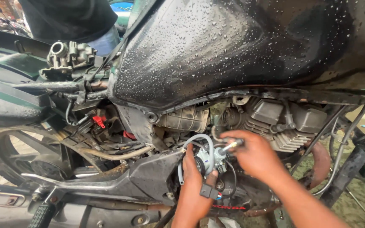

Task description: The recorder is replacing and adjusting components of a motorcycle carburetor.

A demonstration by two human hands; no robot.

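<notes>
My left hand (191,188) reaches up from below and grips a small metal carburetor (210,158) under the wet black fuel tank (233,46) of a motorcycle. A grey hose (199,138) loops over the carburetor. My right hand (256,154) comes in from the right and pinches a thin metal fitting (232,145) at the carburetor's top. A small black connector (209,191) hangs by my left thumb. The finned engine cylinder (281,124) sits just behind my right hand.
A second carburetor (66,55) rests on the frame where the seat is off. Red connector (99,121) and loose wiring lie mid-left. The rear wheel (9,152) is at left, a rusty exhaust pipe (322,162) at right, a footpeg (43,215) below.
</notes>
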